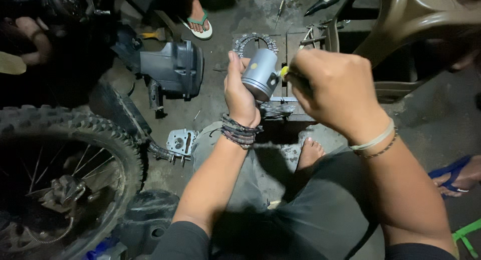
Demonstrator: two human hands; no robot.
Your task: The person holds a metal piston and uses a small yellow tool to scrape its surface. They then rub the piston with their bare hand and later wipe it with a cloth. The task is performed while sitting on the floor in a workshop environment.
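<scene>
Grey metal catches the light where the left hand (239, 92), beaded bands at its wrist, grasps a piston (259, 74) around its side, holding it up above the person's knees. The right hand (333, 92) is clenched on a yellow-handled tool (284, 72) whose tip meets the piston's side. Left of the knees, a knobby tyre (65, 140) and a small cylinder head (180, 142) sit on the concrete floor (220, 29). Farther off lie a black airbox (173, 67), a toothed clutch plate (255, 39) and a screwdriver (279, 12).

Oily concrete floor (225, 39), scattered tools (323, 0)
</scene>
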